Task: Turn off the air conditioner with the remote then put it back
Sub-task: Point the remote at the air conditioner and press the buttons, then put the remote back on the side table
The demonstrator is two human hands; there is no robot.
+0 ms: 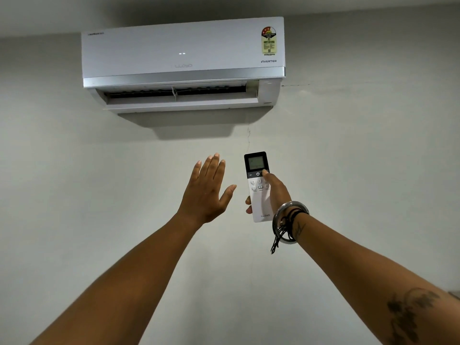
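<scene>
A white wall-mounted air conditioner hangs high on the wall, its bottom flap swung open and two small lights lit on its front. My right hand is raised below it, shut on a white remote with a dark top and a grey screen. The thumb rests on the dark strip just right of the power button. The remote points up toward the unit. My left hand is held up beside the remote, fingers together and straight, thumb apart, holding nothing.
A plain pale wall fills the view, with a thin crack running down below the unit's right end. The ceiling meets the wall just above the unit. Bangles and dark cords circle my right wrist.
</scene>
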